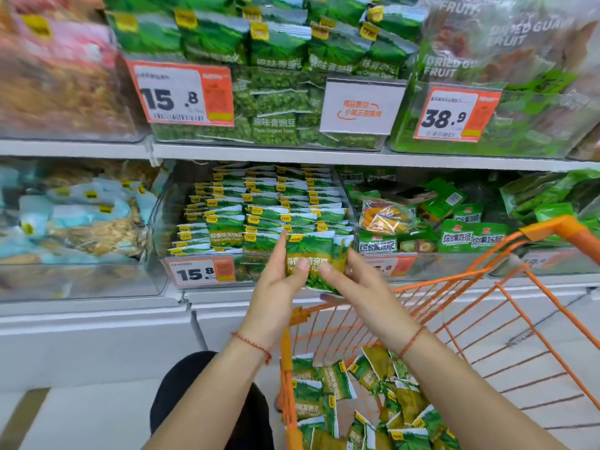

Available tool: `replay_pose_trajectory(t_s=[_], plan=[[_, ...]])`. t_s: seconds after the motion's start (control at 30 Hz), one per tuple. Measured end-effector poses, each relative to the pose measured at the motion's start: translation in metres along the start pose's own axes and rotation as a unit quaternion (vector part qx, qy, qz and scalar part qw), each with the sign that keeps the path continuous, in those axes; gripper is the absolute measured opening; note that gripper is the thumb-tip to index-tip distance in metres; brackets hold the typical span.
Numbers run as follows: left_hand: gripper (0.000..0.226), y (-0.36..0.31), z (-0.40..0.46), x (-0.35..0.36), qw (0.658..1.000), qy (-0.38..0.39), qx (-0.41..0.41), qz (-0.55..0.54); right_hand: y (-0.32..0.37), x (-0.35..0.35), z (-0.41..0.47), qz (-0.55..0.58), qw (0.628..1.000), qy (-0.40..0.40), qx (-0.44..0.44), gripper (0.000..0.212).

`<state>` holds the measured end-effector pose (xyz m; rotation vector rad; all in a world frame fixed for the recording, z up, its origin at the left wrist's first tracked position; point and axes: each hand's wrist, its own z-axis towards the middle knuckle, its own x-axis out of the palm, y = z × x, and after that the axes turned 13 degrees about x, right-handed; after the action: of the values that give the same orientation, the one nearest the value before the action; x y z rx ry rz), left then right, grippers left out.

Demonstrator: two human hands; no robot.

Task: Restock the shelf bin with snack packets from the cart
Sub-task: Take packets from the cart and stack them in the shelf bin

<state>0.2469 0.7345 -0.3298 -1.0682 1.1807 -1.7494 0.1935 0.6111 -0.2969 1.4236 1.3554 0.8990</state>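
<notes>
Holding a small stack of green snack packets (313, 261) between them, both hands sit just in front of the clear shelf bin (256, 222), at about 12 o'clock from the person's body. The left hand (279, 280) grips the stack's left edge, fingers reaching up its side and thumb pressed on the printed face; the right hand (352, 284) pinches the right edge, thumb in front and fingers curled behind. Both forearms reach up and forward, wrists bent slightly inward toward each other, each with a red string bracelet. The packets look light, soft and crinkly, with slick film that could let one slide out of the stack, so squeezing the flat faces near the side seams seems the safest hold. The bin already carries neat upright rows, with the open spot apparently at its front right. More loose packets (373, 404) lie in the orange cart (487, 287) at roughly 5 o'clock, below the hands.
</notes>
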Motion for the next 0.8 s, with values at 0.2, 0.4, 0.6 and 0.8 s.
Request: replay_pose_trajectory(t_s=[0.2,0.4,0.6,0.8], plan=[[0.107,-0.018,-0.005,-0.056,0.999,0.001,-0.046,-0.029,-0.001,0.036,0.026,-0.032,0.999,0.022,-0.015,0.044],[0.09,-0.039,0.011,-0.101,0.994,0.058,-0.013,0.097,0.01,0.068,0.052,-0.132,0.988,0.037,-0.066,0.041],[0.098,-0.047,0.07,-0.14,0.965,0.047,0.041,0.256,0.058,0.077,0.108,-0.297,0.945,0.001,-0.135,0.056],[0.084,-0.025,0.1,-0.157,0.941,0.126,-0.053,0.311,0.061,0.081,0.144,-0.505,0.857,-0.011,-0.104,0.06]])
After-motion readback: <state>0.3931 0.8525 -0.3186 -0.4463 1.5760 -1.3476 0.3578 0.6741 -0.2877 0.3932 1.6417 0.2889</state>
